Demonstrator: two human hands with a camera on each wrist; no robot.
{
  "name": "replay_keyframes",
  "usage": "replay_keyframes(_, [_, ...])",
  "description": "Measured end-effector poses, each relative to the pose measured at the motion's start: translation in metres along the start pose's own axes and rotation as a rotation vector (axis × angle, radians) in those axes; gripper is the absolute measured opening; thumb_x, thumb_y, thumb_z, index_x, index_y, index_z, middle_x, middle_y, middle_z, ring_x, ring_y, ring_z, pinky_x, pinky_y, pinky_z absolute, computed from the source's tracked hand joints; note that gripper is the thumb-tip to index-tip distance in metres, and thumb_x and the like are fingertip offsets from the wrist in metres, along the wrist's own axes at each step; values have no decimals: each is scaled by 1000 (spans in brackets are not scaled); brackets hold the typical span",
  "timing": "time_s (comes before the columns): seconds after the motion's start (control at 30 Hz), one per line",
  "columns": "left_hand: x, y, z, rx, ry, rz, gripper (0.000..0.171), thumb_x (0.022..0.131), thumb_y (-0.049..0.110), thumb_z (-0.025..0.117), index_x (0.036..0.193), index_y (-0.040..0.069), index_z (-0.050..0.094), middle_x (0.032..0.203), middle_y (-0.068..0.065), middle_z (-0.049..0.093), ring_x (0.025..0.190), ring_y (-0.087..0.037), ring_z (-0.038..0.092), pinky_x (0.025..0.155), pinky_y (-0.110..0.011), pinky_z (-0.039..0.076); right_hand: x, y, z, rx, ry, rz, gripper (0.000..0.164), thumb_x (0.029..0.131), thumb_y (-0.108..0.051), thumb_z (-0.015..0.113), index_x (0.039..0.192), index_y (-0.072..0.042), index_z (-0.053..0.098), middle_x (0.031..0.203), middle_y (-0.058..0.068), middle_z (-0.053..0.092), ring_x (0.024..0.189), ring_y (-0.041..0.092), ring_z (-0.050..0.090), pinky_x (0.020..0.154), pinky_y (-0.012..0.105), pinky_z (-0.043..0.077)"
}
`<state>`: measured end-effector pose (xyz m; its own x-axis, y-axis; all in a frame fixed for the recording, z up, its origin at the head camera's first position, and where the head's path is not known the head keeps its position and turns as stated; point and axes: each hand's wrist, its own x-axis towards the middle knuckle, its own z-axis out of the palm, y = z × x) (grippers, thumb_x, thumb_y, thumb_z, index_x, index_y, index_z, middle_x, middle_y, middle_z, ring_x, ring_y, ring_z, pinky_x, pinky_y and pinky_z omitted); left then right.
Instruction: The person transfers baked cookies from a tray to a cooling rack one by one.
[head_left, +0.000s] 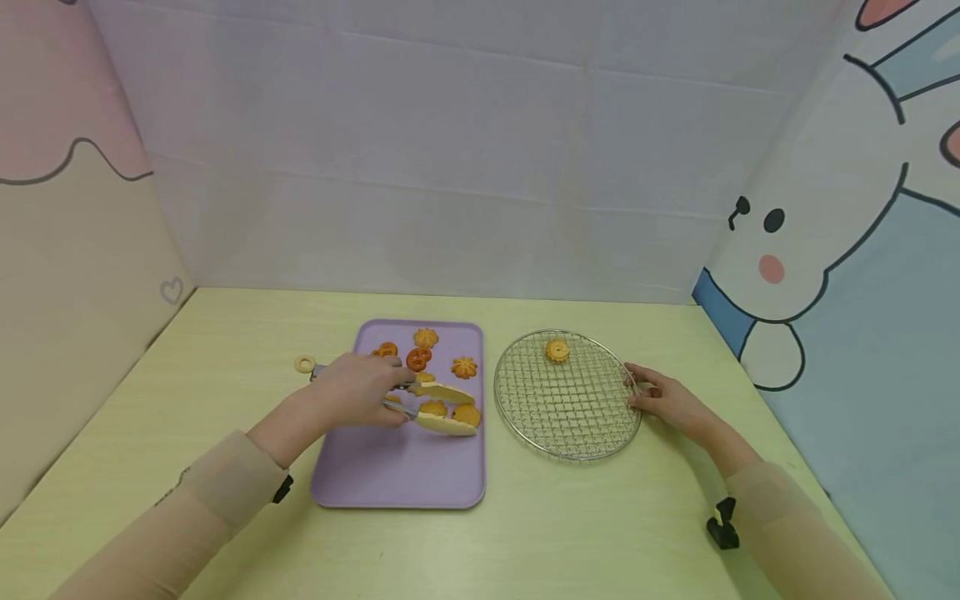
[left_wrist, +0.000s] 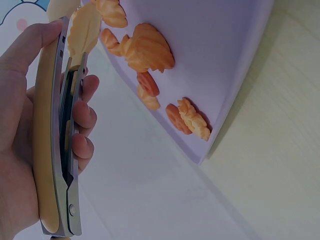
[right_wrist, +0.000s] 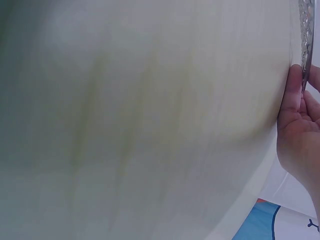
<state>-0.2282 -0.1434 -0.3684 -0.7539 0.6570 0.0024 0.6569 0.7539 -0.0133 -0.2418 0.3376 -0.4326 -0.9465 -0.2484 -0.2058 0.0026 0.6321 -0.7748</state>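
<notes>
My left hand (head_left: 360, 390) grips a pair of tongs (left_wrist: 46, 135) with cream scalloped tips and metal arms. In the head view the tong tips (head_left: 446, 426) are spread around a round cookie (head_left: 467, 415) at the right side of the purple tray (head_left: 397, 483). Several cookies and pretzels (head_left: 418, 359) lie on the tray's upper part; some are hidden behind my left hand. At the right, my right hand (head_left: 663, 404) pinches the rim of a round wire rack (head_left: 570, 408). One round cookie (head_left: 557, 351) lies near the rack's far edge.
The pale yellow-green table (head_left: 570, 533) carries both the tray and the rack, with a narrow gap between them. A white cloth wall (head_left: 450, 167) closes the back, and a panel with a rabbit drawing (head_left: 810, 250) stands at the right.
</notes>
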Motion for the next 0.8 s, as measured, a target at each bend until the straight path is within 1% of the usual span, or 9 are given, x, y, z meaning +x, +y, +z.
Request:
replay_keyframes(0.17, [-1, 0, 1, -3, -4, -5, 49, 74, 48, 71, 113, 19, 66, 99, 4, 65, 80, -12, 60, 61, -33, 50, 0, 0, 0, -6, -1, 8, 67, 94, -21, 58, 149, -4, 23, 134, 23, 41, 98, 19, 49, 79, 21, 40])
replay_keyframes(0.4, [-2, -1, 0, -2, 13, -7, 49, 74, 48, 71, 113, 19, 67, 99, 4, 65, 80, -11, 61, 58, -33, 50, 1, 0, 0, -12, 6, 22, 66, 94, -21, 58, 149, -5, 25, 127, 20, 45, 94, 17, 48, 79, 21, 40])
replay_keyframes(0.57, [-3, -3, -3, 1, 20, -31, 49, 74, 49, 70, 113, 20, 66, 91, 7, 62, 71, -8, 56, 54, -30, 47, 1, 1, 0, -2, 6, 18, 66, 94, -22, 59, 149, -5, 25, 128, 21, 44, 95, 18, 48, 80, 23, 40])
replay_keyframes(0.7, [-3, -4, -8, -32, 27, -54, 48, 73, 46, 71, 114, 20, 66, 85, 9, 55, 61, -6, 49, 51, -28, 43, 1, 5, 0, -2, 6, -18, 66, 93, -26, 59, 148, -7, 28, 127, 19, 45, 93, 16, 50, 79, 23, 40])
replay_keyframes(0.8, [-2, -4, -12, -42, 43, -60, 50, 73, 46, 71, 115, 20, 66, 84, 9, 53, 59, -6, 47, 51, -27, 42, 0, 6, -1, -9, 2, -45, 66, 93, -29, 59, 148, -7, 28, 127, 18, 44, 94, 15, 50, 79, 23, 39])
